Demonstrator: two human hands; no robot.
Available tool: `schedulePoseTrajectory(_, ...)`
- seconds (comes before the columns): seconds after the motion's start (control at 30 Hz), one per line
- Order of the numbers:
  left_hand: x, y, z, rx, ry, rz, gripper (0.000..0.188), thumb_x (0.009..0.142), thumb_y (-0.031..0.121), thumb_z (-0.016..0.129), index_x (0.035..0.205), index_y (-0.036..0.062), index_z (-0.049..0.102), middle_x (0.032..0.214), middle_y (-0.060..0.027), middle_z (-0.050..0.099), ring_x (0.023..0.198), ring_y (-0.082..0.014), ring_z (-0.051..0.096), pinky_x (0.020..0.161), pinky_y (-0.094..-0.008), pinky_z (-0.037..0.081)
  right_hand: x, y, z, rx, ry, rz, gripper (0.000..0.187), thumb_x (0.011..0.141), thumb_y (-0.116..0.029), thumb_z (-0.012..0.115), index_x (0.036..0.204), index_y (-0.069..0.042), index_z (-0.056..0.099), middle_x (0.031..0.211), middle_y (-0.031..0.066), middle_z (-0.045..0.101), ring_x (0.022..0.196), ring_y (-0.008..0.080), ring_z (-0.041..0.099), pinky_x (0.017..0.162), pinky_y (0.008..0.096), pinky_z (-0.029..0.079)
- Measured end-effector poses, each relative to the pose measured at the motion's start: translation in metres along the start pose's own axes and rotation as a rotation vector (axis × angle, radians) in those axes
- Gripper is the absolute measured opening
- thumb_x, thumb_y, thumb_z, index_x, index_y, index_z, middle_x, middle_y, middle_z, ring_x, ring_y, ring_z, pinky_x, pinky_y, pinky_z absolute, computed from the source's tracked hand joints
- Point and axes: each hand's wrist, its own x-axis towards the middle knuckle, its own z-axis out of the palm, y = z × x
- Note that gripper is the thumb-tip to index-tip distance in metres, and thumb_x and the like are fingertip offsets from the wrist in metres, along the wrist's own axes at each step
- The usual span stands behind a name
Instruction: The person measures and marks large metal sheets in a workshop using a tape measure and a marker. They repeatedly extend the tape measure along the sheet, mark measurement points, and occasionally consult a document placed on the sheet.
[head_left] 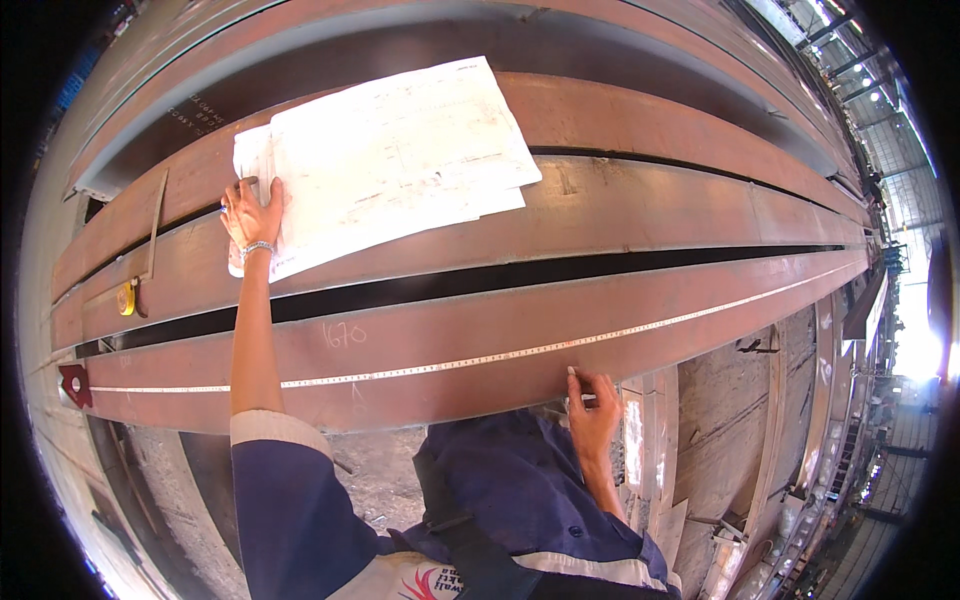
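My left hand lies with its fingers apart on the left edge of a stack of large paper drawings, spread over the rust-brown steel beams. My right hand is at the near edge of the closest beam, its fingers pinched around a small white piece of chalk. A white measuring tape stretches along the top of this beam, passing under my left forearm. At the tape's left end sits a dark red angled block. Chalk handwriting marks the beam's surface.
On the middle beam at left lie a yellow tape measure and a thin metal carpenter's square. Dark gaps separate the long beams. More beams stand beyond the papers. Metal pieces lie lower down at right.
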Motion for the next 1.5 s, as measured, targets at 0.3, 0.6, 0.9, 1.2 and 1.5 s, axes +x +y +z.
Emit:
schedulePoseTrajectory(0.3,0.000,-0.001,-0.001,-0.055,-0.013,-0.011,0.056,0.089,0.056,0.069,0.116,0.0065,0.071,0.123,-0.0186,0.064,0.123,-0.0378,0.057,0.102,-0.0552,0.045,0.006,0.005,-0.004,0.055,0.033,0.047,0.012,0.091,-0.007,0.076,0.102,-0.002,0.078,0.089,0.0090,0.073,0.077,0.0163,0.072,0.064,0.0295,0.057)
schedulePoseTrajectory(0.6,0.001,-0.001,-0.002,-0.026,0.008,0.007,0.055,0.089,0.055,0.070,0.115,0.0068,0.071,0.120,-0.0175,0.064,0.120,-0.0368,0.058,0.100,-0.0546,0.046,0.007,0.009,0.000,0.033,0.026,0.033,0.012,0.089,-0.005,0.075,0.101,-0.002,0.077,0.088,0.0097,0.073,0.075,0.0181,0.073,0.065,0.0308,0.058)
schedulePoseTrajectory(0.9,0.005,-0.008,0.008,-0.023,-0.028,-0.008,0.058,0.090,0.059,0.067,0.117,0.0079,0.071,0.125,-0.0191,0.063,0.125,-0.0376,0.057,0.103,-0.0551,0.045,0.008,0.014,0.001,0.029,0.020,0.026,0.012,0.088,-0.005,0.076,0.099,-0.002,0.074,0.088,0.0089,0.073,0.073,0.0184,0.072,0.064,0.0302,0.057)
schedulePoseTrajectory(1.2,0.006,-0.014,0.016,-0.015,0.006,0.022,0.055,0.088,0.059,0.068,0.115,0.0114,0.072,0.122,-0.0168,0.065,0.120,-0.0386,0.058,0.101,-0.0537,0.046,0.012,0.011,0.001,0.043,0.010,0.063,0.011,0.088,-0.007,0.076,0.098,-0.003,0.075,0.087,0.0096,0.072,0.072,0.0188,0.071,0.062,0.0313,0.056)
schedulePoseTrajectory(1.5,0.014,-0.031,0.035,0.039,0.019,0.054,0.054,0.088,0.063,0.068,0.116,0.0181,0.076,0.126,-0.0136,0.067,0.121,-0.0353,0.061,0.101,-0.0515,0.048,0.015,0.007,0.000,0.018,-0.013,0.030,0.012,0.088,-0.007,0.076,0.098,-0.002,0.074,0.086,0.0105,0.070,0.070,0.0199,0.070,0.063,0.0318,0.055)
